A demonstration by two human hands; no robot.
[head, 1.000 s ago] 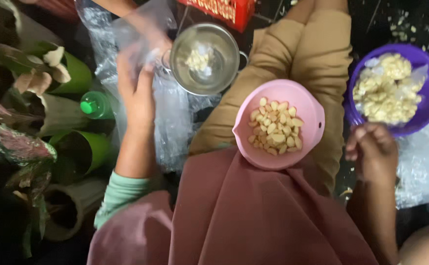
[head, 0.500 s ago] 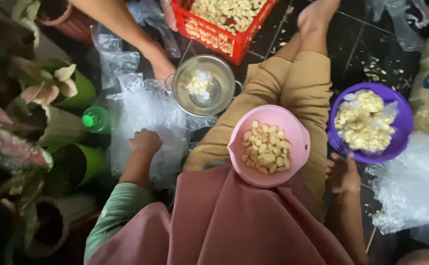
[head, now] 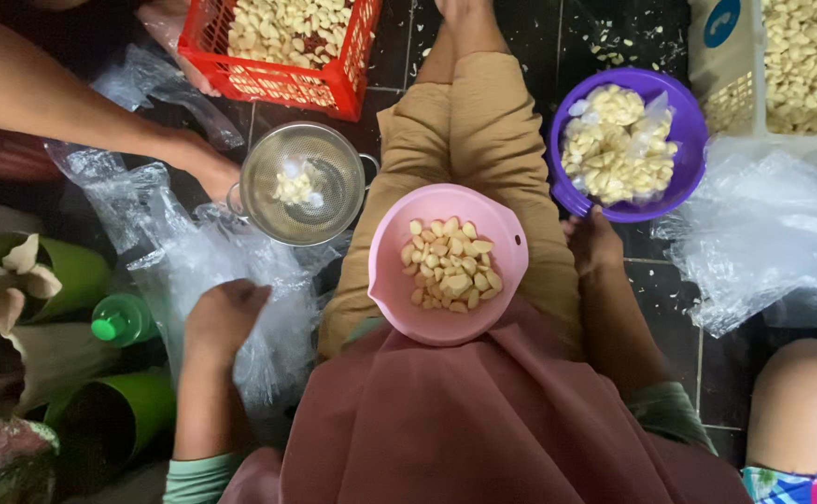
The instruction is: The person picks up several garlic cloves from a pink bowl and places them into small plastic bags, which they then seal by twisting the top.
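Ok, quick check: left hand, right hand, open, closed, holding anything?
Left hand: closed in a loose fist over the clear plastic sheet; contents cannot be told.
Right hand: at the purple bowl rim; grip cannot be told.

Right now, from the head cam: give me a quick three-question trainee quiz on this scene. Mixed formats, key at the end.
1. True or false: the pink bowl rests on the person's lap.
2. Which container is the right hand nearest to? A) red crate B) purple bowl C) metal strainer
3. What does the left hand rest on?

Key:
1. True; it holds peeled garlic cloves.
2. B; the hand sits at the purple bowl's lower rim.
3. The clear plastic sheet on the floor, fingers curled; whether it holds anything cannot be told.
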